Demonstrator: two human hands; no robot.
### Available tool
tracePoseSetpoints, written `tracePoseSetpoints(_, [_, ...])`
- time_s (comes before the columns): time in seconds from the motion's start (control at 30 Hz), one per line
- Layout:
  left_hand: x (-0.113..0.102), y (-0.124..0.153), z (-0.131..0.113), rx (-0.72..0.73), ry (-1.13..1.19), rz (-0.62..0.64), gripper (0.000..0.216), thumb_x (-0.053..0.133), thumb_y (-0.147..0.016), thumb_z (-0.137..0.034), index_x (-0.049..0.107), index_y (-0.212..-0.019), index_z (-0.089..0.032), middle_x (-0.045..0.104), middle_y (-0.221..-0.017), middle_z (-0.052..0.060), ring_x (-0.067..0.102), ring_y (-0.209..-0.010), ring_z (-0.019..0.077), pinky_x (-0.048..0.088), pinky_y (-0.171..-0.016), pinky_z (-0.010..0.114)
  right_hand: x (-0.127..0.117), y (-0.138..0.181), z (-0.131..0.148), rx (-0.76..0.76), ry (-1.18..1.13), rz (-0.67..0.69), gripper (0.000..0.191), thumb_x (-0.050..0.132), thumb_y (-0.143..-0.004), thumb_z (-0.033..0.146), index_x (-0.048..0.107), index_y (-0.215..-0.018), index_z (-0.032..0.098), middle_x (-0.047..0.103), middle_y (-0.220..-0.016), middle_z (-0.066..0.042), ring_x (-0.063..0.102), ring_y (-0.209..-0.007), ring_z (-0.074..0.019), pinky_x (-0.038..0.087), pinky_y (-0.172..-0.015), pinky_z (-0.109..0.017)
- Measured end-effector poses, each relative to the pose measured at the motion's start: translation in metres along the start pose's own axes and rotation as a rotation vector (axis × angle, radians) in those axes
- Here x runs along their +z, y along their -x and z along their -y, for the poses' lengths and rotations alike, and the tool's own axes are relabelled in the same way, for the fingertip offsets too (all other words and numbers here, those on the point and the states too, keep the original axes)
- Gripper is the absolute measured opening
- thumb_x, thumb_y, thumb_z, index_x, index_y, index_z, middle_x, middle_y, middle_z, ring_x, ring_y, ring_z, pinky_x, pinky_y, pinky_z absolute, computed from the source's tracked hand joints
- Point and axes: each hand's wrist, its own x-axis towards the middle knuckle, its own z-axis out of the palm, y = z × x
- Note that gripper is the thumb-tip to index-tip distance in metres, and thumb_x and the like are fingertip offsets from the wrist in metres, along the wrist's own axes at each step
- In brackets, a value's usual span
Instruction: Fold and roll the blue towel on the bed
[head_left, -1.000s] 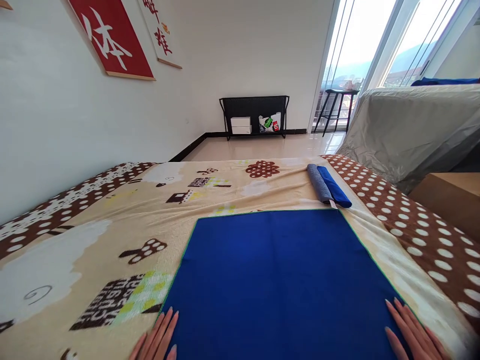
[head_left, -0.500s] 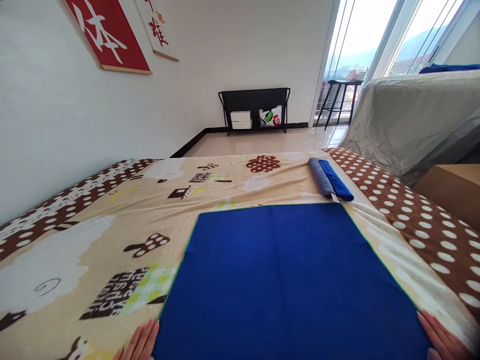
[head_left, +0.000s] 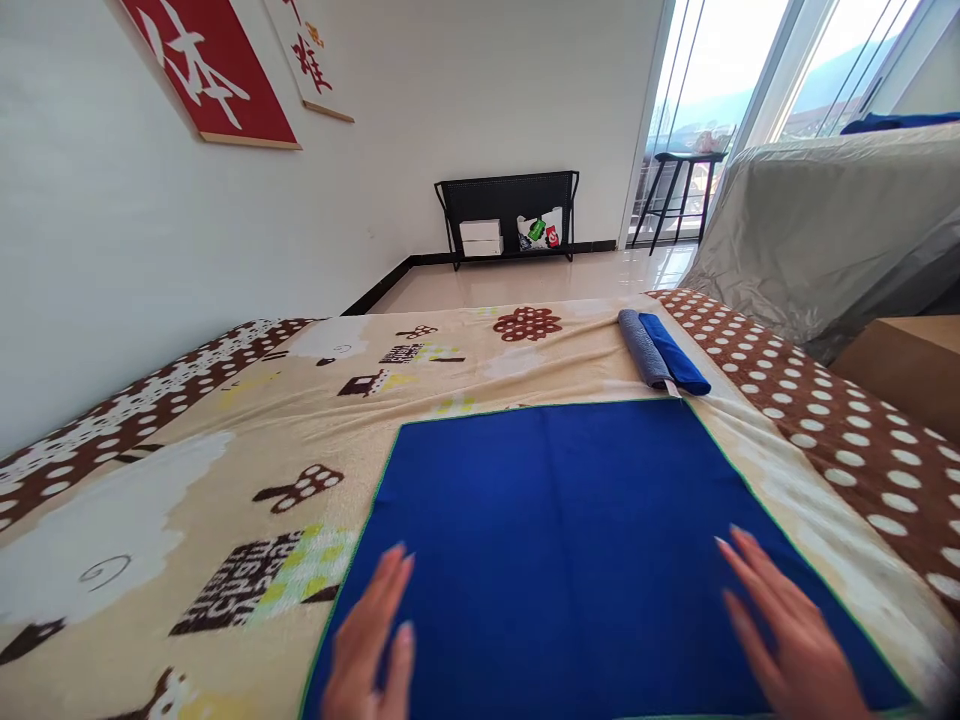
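Blue cloth (head_left: 570, 520) lies flat on the bed (head_left: 225, 440). Left hand (head_left: 371, 640) and right hand (head_left: 787, 630), both spread open, sit over its near corners; the cloth extends away from them, neither hand nearer.

Your left hand (head_left: 371, 645) and right hand (head_left: 787, 625) motion-blurred, wrists cut off at bottom edge, blue cloth (head_left: 570, 520) near edge out of frame, shelf (head_left: 510, 215) contents too small to identify

Blue cloth (head_left: 570, 530), green-edged; blanket (head_left: 225, 440) beige, brown-dotted.
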Motion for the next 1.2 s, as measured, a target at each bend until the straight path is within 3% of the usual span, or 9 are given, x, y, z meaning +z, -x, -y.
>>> tracePoseSetpoints(0.1, [0.053, -0.068, -0.086, 0.158, -0.075, 0.417, 0.059, 0.033, -0.097, -0.018, 0.029, -0.156, -0.021, 0.034, -0.161, 0.006, 0.035, -0.147, 0.0225, 0.043, -0.114, 0.044, 0.032, -0.067, 0.09, -0.204, -0.068, 0.165, 0.061, 0.038, -0.1, 0.031, 0.021, -0.158, 0.025, 0.035, -0.158, -0.005, 0.038, -0.144, -0.0223, 0.038, -0.115, -0.043])
tracePoseSetpoints(0.23, [0.127, -0.117, -0.125, 0.188, -0.102, 0.503, 0.057, 0.022, -0.099, -0.016, 0.029, -0.154, -0.005, 0.026, -0.162, 0.015, 0.024, -0.151, 0.0264, 0.03, -0.121, 0.05, 0.09, -0.118, 0.14, -0.287, -0.144, 0.306, 0.059, 0.031, -0.1, 0.024, 0.024, -0.158, 0.023, 0.035, -0.158, -0.006, 0.034, -0.146, -0.0208, 0.033, -0.119, -0.043])
tracePoseSetpoints(0.4, [0.106, -0.107, -0.03, 0.331, -0.088, 0.58, 0.053, 0.033, -0.103, -0.045, 0.028, -0.155, -0.034, 0.031, -0.162, -0.003, 0.03, -0.149, 0.0157, 0.028, -0.122, 0.037, 0.091, -0.108, 0.059, -0.173, -0.076, 0.297, 0.058, 0.033, -0.101, 0.05, 0.031, -0.156, 0.03, 0.036, -0.157, -0.003, 0.035, -0.146, -0.0234, 0.028, -0.12, -0.049])
tracePoseSetpoints(0.5, [0.063, -0.083, 0.054, 0.165, -0.18, 0.507, 0.054, 0.031, -0.104, -0.043, 0.026, -0.156, -0.031, 0.029, -0.163, 0.004, 0.03, -0.149, 0.0238, 0.026, -0.12, 0.051, 0.066, -0.082, -0.032, 0.01, 0.053, 0.222, 0.067, 0.027, -0.099, 0.061, 0.025, -0.158, 0.028, 0.026, -0.162, -0.006, 0.027, -0.149, -0.0276, 0.021, -0.121, -0.055])
tracePoseSetpoints(0.6, [0.04, -0.067, 0.096, 0.015, -0.31, 0.444, 0.055, 0.032, -0.103, -0.044, 0.023, -0.156, -0.035, 0.031, -0.162, 0.002, 0.031, -0.149, 0.0234, 0.023, -0.12, 0.054, 0.054, -0.063, -0.088, 0.058, 0.157, 0.234, 0.071, 0.021, -0.098, 0.066, 0.021, -0.158, 0.029, 0.023, -0.164, -0.003, 0.024, -0.15, -0.0258, 0.02, -0.122, -0.053])
tracePoseSetpoints(0.73, [0.062, -0.089, 0.044, 0.0, -0.345, 0.343, 0.052, 0.028, -0.103, -0.039, 0.039, -0.152, -0.024, 0.039, -0.158, 0.01, 0.037, -0.146, 0.0289, 0.018, -0.119, 0.061, 0.068, -0.091, -0.045, -0.027, 0.12, 0.156, 0.071, 0.024, -0.1, 0.058, 0.028, -0.156, 0.016, 0.025, -0.162, -0.013, 0.021, -0.151, -0.0287, 0.014, -0.122, -0.055])
tracePoseSetpoints(0.93, [0.162, -0.187, -0.078, 0.268, -0.128, 0.476, 0.053, 0.029, -0.103, -0.033, 0.032, -0.155, -0.022, 0.031, -0.162, 0.005, 0.027, -0.15, 0.0191, 0.025, -0.122, 0.044, 0.136, -0.2, 0.094, -0.351, -0.102, 0.38, 0.055, 0.026, -0.103, 0.04, 0.033, -0.155, 0.02, 0.03, -0.16, -0.006, 0.028, -0.149, -0.0179, 0.028, -0.121, -0.041])
tracePoseSetpoints(1.07, [0.195, -0.213, -0.057, 0.221, -0.138, 0.471, 0.054, 0.03, -0.103, -0.036, 0.031, -0.155, -0.023, 0.031, -0.162, 0.005, 0.027, -0.15, 0.0199, 0.023, -0.122, 0.046, 0.163, -0.235, 0.083, -0.358, -0.106, 0.414, 0.055, 0.029, -0.103, 0.047, 0.037, -0.153, 0.026, 0.034, -0.158, -0.003, 0.029, -0.148, -0.0174, 0.025, -0.122, -0.042])
tracePoseSetpoints(1.2, [0.172, -0.212, 0.022, 0.122, -0.19, 0.451, 0.054, 0.029, -0.103, -0.047, 0.031, -0.155, -0.031, 0.031, -0.162, 0.002, 0.027, -0.15, 0.0206, 0.022, -0.121, 0.05, 0.154, -0.241, 0.003, -0.214, -0.044, 0.384, 0.06, 0.025, -0.101, 0.058, 0.035, -0.153, 0.03, 0.031, -0.16, -0.003, 0.028, -0.149, -0.0195, 0.023, -0.122, -0.047])
